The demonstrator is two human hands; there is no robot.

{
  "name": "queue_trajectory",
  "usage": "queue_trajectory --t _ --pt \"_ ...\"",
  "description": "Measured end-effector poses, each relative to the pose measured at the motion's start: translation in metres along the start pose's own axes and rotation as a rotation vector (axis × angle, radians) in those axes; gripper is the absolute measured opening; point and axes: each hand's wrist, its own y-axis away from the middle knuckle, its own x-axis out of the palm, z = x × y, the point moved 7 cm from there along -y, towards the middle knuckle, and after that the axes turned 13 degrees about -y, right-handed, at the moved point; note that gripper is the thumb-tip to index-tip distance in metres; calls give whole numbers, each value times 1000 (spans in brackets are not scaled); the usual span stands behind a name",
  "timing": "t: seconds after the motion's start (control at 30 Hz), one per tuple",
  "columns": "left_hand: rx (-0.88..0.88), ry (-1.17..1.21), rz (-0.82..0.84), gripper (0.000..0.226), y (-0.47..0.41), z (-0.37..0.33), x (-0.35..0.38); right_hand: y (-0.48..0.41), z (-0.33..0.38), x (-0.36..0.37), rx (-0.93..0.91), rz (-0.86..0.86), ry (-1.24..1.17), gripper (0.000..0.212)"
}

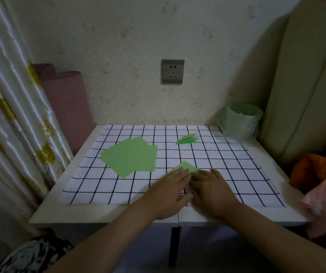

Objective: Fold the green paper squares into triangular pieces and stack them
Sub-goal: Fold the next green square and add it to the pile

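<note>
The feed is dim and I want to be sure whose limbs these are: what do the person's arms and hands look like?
The left hand and right hand wear no gloves. Both arms are uncovered as far as the frame shows: no sleeves, watch, bracelet or rings are visible, though the dim light could hide small items.

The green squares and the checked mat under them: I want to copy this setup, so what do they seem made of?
Green squares: thin matte paper, going by flat, sharp-edged sheets fanned in a loose pile with no shine. Checked mat: probably thin cloth or a printed sheet, matte white with black lines, lying flat; the dim, soft picture leaves its texture unclear.
</note>
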Motion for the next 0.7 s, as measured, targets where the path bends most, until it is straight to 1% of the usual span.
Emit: queue_trajectory --t 0.07,0.13,0.2,0.3,0.4,0.47,0.57,0.7 --pt "-23 21 120 69 -5 -5 12 2 -1 1 3 70 -9 54" --pt "-37 -1 174 71 -8 -5 17 4 -5 -1 52 177 7 65" --pt "-33 -48 193 71 -10 -5 15 7 -10 -3 107 247 52 58" --pt "-36 -90 182 69 -12 -4 10 9 -14 -4 154 280 156 46" --pt "-54 -86 188 67 -12 -4 10 12 -18 -5 200 293 258 42" --pt "-63 -76 191 67 -12 -3 10 15 -20 -12 268 298 302 40" --pt "-62 -74 188 66 -12 -3 9 20 -23 -27 379 264 301 38" --pt "-59 -92 193 65 -12 -3 8 25 -26 -34 427 239 289 34"
